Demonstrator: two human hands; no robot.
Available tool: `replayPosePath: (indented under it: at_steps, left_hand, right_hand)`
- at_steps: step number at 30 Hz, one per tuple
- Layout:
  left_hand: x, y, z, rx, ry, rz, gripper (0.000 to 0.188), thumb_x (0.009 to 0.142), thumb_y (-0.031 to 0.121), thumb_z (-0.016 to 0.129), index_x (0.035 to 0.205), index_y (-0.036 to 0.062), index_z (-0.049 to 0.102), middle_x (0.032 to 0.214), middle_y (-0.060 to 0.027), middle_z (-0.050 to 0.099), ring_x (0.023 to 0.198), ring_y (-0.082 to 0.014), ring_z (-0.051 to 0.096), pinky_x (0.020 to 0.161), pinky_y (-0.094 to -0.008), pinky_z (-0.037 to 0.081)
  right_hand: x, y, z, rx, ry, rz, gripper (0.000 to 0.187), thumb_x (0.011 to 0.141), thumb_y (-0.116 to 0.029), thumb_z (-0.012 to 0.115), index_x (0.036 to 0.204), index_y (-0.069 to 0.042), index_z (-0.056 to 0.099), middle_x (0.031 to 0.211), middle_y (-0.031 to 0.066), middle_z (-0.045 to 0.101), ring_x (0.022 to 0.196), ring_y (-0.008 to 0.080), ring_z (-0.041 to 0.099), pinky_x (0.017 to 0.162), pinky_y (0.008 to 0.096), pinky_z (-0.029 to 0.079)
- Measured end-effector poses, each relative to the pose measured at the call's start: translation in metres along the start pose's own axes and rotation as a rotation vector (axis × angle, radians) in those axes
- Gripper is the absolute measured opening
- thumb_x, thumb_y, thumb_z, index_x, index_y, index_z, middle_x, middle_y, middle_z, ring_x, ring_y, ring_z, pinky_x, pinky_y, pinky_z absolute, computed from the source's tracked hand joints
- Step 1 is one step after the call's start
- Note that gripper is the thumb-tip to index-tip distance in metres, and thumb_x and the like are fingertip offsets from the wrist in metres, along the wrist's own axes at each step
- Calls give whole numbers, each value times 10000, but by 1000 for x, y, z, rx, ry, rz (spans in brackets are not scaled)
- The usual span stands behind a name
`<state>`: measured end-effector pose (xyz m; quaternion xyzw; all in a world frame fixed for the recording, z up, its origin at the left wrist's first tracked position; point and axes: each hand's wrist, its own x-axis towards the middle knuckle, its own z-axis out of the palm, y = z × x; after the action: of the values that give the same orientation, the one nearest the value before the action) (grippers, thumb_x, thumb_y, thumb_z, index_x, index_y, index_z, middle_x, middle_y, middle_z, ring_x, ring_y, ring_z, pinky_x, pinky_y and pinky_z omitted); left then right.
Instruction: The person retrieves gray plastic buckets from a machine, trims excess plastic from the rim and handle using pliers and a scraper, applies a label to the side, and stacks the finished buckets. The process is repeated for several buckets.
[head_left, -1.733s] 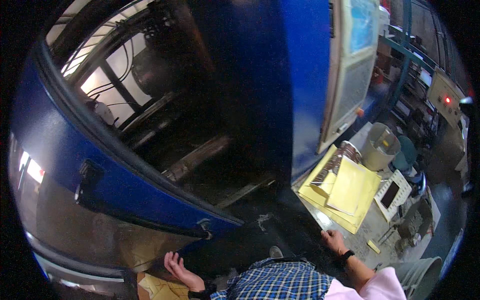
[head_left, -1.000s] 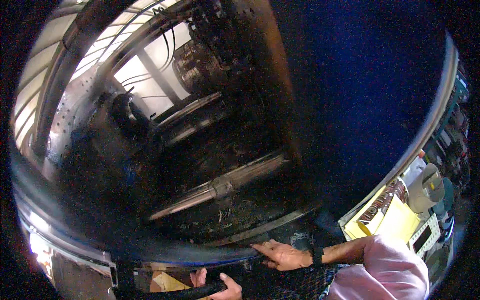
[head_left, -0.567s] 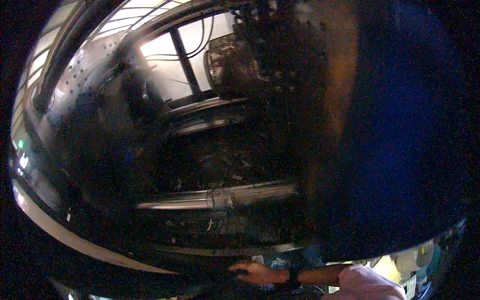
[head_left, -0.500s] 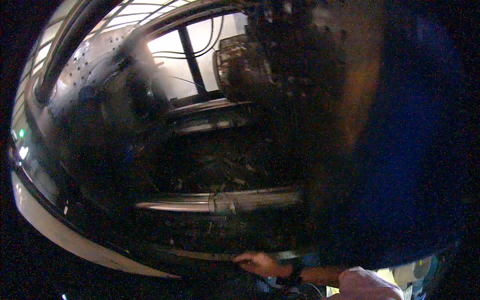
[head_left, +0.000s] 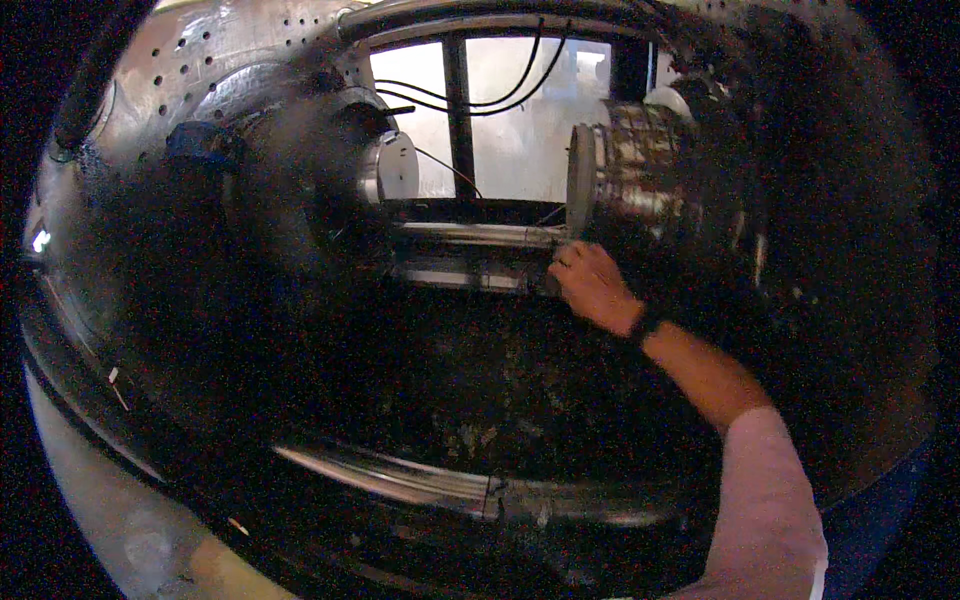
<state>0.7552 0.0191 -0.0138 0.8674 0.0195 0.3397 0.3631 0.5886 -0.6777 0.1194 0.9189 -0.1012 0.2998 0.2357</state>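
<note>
My right hand (head_left: 597,288) reaches deep into a dark machine space, with a black band on its wrist and a pale pink sleeve up the arm. Its fingers are curled closed, just below the front rim of a ribbed metal cylinder (head_left: 640,165). Whatever they may hold is too dark to make out. Close behind the fingertips runs the far horizontal metal bar (head_left: 480,235). Facing the cylinder from the left is a round, shiny metal disc (head_left: 398,167). My left hand is out of view.
A thick polished bar (head_left: 400,480) crosses the near side. On the left stands a metal plate (head_left: 190,60) full of holes, with a blue part (head_left: 200,140) below. Black cables (head_left: 500,103) hang before a bright framed window (head_left: 520,145). A pale machine edge (head_left: 120,500) curves at lower left.
My right hand has gone from low by the near bar up and inward to the ribbed cylinder. The view has shifted, so more of the window and the disc shows.
</note>
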Motion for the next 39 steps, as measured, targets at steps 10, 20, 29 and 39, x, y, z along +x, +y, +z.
replayPosePath:
  at_steps: [10, 20, 29, 39]
  left_hand:
    - [44, -53, 33, 50, -35, -206, 283, 913, 205, 511, 1036, -36, 591, 1034, -153, 606, 892, -299, 575, 796, -401, 467]
    - [74, -84, 50, 76, -66, -342, 280, 910, 203, 512, 1041, -34, 582, 1031, -149, 607, 879, -287, 575, 778, -389, 469]
    - [79, -109, 53, 99, -61, -390, 279, 907, 201, 512, 1047, -32, 574, 1028, -146, 608, 867, -277, 576, 762, -378, 471]
    - [80, -131, 54, 95, -35, -465, 277, 904, 198, 513, 1052, -30, 566, 1025, -143, 609, 854, -265, 576, 744, -366, 473]
  right_hand:
    - [53, 97, 35, -608, -710, -130, 137, 801, -205, 565, 708, -198, 665, 645, 21, 598, 786, 229, 601, 981, 500, 310]
    - [70, 80, 23, -494, -544, -224, 125, 722, -136, 603, 636, -198, 669, 642, 28, 619, 704, 221, 621, 853, 483, 403]
    - [184, 0, 39, -395, -236, -280, 106, 737, -160, 578, 692, -183, 671, 713, 32, 651, 735, 209, 620, 791, 376, 399]
    - [104, -23, -26, 525, 266, 498, 283, 713, -232, 732, 889, -29, 644, 896, 116, 653, 867, 276, 601, 777, 383, 454]
